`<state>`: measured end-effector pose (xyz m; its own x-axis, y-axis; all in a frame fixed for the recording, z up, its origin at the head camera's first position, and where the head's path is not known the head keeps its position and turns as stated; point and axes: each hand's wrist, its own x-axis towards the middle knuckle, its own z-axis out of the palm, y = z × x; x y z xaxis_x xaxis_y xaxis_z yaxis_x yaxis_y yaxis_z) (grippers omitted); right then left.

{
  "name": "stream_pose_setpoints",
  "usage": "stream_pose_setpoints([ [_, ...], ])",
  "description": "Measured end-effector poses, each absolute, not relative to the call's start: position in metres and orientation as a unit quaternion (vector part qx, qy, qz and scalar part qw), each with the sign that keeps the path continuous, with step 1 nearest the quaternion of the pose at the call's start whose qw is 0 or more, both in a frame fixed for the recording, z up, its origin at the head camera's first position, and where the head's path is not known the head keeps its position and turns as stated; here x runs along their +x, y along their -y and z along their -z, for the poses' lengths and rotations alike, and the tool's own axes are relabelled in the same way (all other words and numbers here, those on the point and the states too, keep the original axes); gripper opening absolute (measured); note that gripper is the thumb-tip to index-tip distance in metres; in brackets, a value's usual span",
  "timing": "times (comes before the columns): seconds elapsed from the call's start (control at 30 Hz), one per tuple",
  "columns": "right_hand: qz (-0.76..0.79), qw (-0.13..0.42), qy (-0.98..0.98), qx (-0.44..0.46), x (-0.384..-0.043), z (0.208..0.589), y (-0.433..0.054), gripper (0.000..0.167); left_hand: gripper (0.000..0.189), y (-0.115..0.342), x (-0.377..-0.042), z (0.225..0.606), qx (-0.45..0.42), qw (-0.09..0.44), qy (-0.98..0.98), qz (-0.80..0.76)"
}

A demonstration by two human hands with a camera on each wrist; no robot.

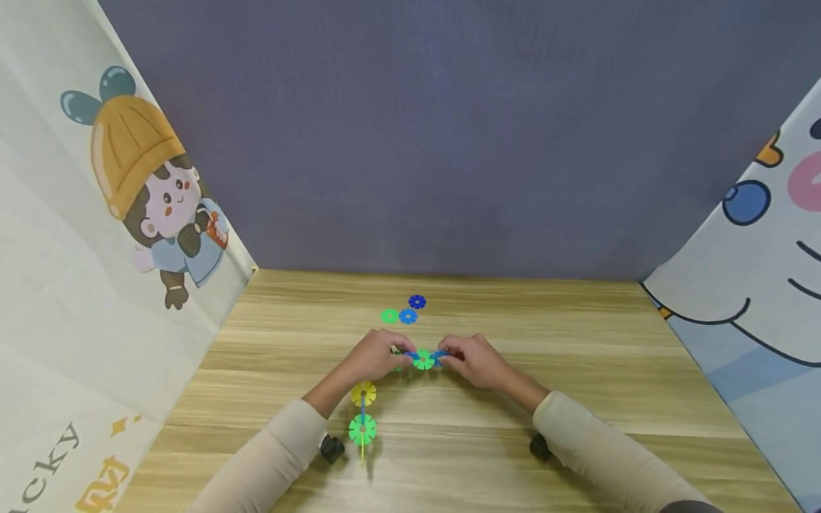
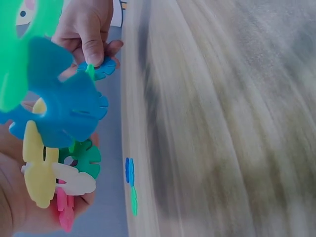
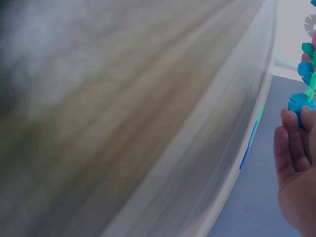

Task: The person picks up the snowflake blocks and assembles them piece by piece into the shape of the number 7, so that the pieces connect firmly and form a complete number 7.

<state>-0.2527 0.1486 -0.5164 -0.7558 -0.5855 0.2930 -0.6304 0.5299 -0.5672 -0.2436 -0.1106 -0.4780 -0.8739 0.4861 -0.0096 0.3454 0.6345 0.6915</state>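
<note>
My right hand (image 1: 473, 358) pinches a blue snowflake disc (image 1: 439, 358) between thumb and fingers. That disc meets a green snowflake disc (image 1: 423, 360) between the two hands. My left hand (image 1: 378, 354) grips a chain of slotted snowflake discs close to the green one. The chain drops below the left wrist, with a yellow disc (image 1: 363, 393) and a green disc (image 1: 362, 429) facing up. The left wrist view shows blue (image 2: 64, 94), pale yellow (image 2: 39, 173), white (image 2: 76, 180) and pink (image 2: 65, 210) discs linked in it. The left fingertips are partly hidden behind the discs.
Beyond the hands, three loose discs lie on the wooden table (image 1: 577, 320): a green disc (image 1: 390, 315), a blue disc (image 1: 408, 316) and a dark blue disc (image 1: 417, 302). A grey-blue panel (image 1: 410, 142) stands behind the table, with printed cloths on both sides.
</note>
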Motion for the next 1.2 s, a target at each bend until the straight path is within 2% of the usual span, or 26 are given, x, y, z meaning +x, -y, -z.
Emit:
stream_pose_setpoints([
  [0.27, -0.342, 0.053, 0.868, 0.357, -0.251, 0.513, -0.146, 0.008, 0.006, 0.109, -0.244, 0.476, 0.227, 0.090, -0.894, -0.375],
  [0.33, -0.344, 0.063, 0.865, 0.360, -0.251, 0.512, -0.145, 0.003, 0.006, 0.108, -0.244, 0.475, 0.227, 0.092, -0.891, -0.383],
  [0.67, -0.334, 0.098, 0.867, 0.355, -0.251, 0.509, -0.140, 0.004, 0.006, 0.106, -0.243, 0.473, 0.204, 0.085, -0.894, -0.389],
  [0.97, -0.339, 0.029, 0.875, 0.345, -0.251, 0.510, -0.136, 0.008, 0.007, 0.115, -0.243, 0.480, 0.213, 0.117, -0.884, -0.400],
  [1.2, -0.328, 0.018, 0.879, 0.345, -0.251, 0.510, -0.136, 0.004, 0.014, 0.116, -0.245, 0.478, 0.230, 0.138, -0.887, -0.377],
])
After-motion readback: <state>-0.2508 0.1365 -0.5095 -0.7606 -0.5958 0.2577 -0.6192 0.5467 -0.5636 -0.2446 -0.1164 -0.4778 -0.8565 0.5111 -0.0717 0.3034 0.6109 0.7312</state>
